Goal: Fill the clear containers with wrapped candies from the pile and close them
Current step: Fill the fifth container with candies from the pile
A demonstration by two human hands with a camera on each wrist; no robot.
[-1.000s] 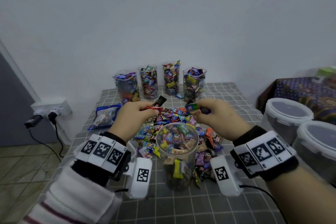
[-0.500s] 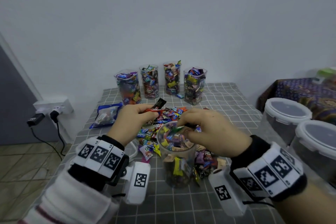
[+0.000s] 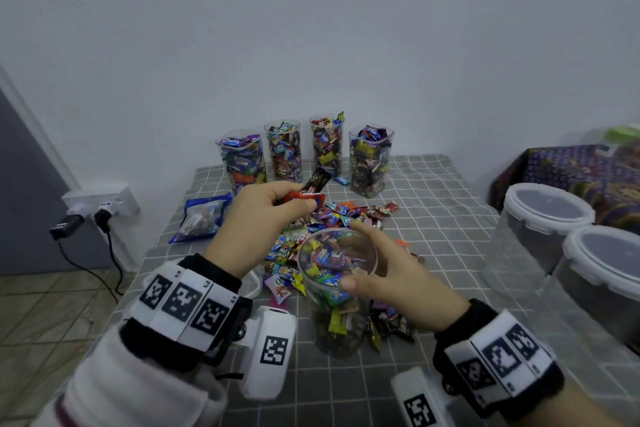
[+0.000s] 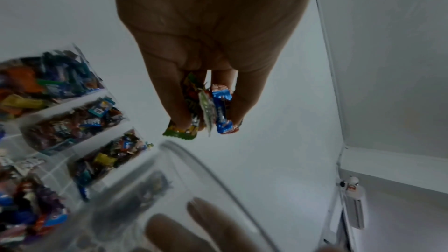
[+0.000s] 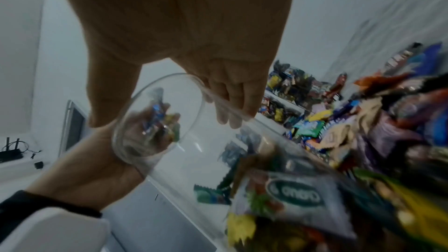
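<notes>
A tall clear container [image 3: 337, 305], partly filled with wrapped candies, stands in front of me on the checked cloth. My right hand [image 3: 351, 255] grips its rim, thumb on the near side and fingers on the far side; the right wrist view shows the fingers [image 5: 232, 102] against the container's rim [image 5: 160, 81]. My left hand [image 3: 304, 204] hovers just behind and left of the container's opening and pinches several candies [image 4: 208, 110] in green, blue, red and black wrappers. The candy pile [image 3: 349, 215] lies behind and around the container.
Several filled clear containers [image 3: 369, 163] without lids stand in a row by the wall. A blue bag [image 3: 202, 217] lies at the left. Two large lidded tubs [image 3: 547, 218] stand at the right edge. A power strip with plugs [image 3: 100, 199] sits left of the table.
My right hand carried its candy over the container, let it go, and now holds the rim. The left hand keeps its candies and has hardly moved.
</notes>
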